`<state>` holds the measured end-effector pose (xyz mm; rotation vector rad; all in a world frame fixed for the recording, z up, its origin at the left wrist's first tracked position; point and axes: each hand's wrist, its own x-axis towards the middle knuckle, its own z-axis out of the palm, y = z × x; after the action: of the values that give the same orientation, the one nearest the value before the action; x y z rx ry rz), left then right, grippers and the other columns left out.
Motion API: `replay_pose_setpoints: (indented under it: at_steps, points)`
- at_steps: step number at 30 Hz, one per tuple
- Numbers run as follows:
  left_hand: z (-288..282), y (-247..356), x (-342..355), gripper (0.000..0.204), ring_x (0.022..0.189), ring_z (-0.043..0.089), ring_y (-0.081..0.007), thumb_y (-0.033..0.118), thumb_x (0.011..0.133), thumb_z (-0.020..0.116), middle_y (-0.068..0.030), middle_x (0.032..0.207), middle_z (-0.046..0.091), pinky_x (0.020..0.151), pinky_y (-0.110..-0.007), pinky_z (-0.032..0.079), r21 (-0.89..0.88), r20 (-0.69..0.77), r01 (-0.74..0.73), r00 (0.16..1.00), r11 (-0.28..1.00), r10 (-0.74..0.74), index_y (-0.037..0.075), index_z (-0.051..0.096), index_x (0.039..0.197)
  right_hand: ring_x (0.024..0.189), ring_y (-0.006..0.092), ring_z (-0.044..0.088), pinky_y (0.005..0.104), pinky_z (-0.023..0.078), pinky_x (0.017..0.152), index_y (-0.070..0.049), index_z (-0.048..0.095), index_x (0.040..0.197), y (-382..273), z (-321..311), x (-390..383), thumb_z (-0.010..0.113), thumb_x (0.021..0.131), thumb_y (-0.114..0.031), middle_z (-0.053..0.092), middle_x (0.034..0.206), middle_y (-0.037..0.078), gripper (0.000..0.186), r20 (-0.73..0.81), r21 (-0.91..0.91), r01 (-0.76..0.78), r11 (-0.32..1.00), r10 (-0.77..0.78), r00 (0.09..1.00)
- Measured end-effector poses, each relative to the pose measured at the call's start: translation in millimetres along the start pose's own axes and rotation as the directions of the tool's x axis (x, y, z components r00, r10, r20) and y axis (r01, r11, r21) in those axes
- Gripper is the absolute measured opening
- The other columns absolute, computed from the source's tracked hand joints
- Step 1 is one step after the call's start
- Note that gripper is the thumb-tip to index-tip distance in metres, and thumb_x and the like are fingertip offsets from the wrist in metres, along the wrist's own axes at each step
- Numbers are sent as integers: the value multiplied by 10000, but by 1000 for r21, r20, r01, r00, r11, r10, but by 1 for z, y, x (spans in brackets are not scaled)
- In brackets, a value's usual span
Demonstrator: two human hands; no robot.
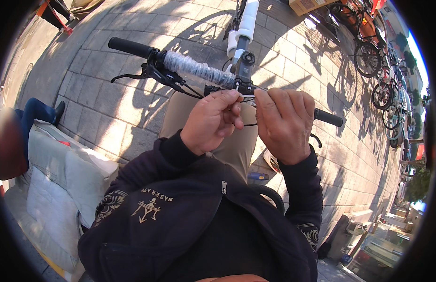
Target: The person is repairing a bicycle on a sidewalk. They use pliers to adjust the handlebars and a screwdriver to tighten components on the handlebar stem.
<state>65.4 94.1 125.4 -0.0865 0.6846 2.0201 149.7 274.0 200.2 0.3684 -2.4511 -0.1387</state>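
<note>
A bicycle handlebar (199, 68), partly wrapped in clear bubble wrap, crosses in front of me and meets a dark stem (244, 70). Just below the stem clamp is a thin silver hex key (247, 96), small in the picture. My left hand (212, 117) pinches it between thumb and forefinger, the other fingers loosely curled. Closed around its other end is my right hand (284, 120), which covers part of the bar. The black left grip (132, 47) and brake lever (126, 77) are untouched. Past my right hand shows the right grip (328, 117).
The frame tube (247, 21) is wrapped in white padding. At left stands a padded, covered seat (53, 164), with a seated person's leg (39, 115) beyond. A blue object (258, 176) lies near my knee. Several parked bicycles (368, 58) line the right, with a cardboard box (309, 4) at the far edge.
</note>
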Motion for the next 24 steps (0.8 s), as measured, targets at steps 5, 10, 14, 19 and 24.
replay_pose_setpoints:
  at_steps: [5,10,14,19,24]
  points:
    - [-2,0,-1,220,688,690,-141,268,1144,547,6,856,655,438,-231,367,-82,34,43,999,996,-40,73,644,1113,906,200,606,373,437,880,-51,736,1070,6,-8,22,712,796,-109,634,939,23,281,70,-4,132,991,-131,989]
    - [-1,0,4,221,700,669,-120,285,1142,560,9,868,654,437,-225,358,-229,85,177,983,957,-162,77,631,1125,925,219,612,379,441,907,-51,734,1054,6,-27,39,713,809,-95,641,946,36,250,267,10,160,987,-157,951]
    - [7,4,1,242,665,643,-96,301,1155,550,20,880,632,394,-205,357,-223,30,138,990,965,-134,77,642,1143,911,224,594,368,466,894,-37,716,1017,12,-23,43,677,806,-152,599,904,33,244,314,60,144,988,-155,937]
    - [11,0,5,214,623,624,-87,274,1120,622,14,816,603,385,-194,331,-11,-93,-10,996,1000,9,67,656,1080,979,239,626,381,488,921,-3,721,1098,3,3,7,691,800,-157,660,1006,70,337,120,98,50,994,-61,991]
    - [16,-2,8,166,564,614,-98,220,1069,711,13,769,593,393,-198,323,25,-182,-46,982,999,50,68,679,1011,1093,306,681,440,504,1026,22,729,1118,-10,20,-6,713,803,-116,710,1094,147,344,3,144,-113,983,114,993]
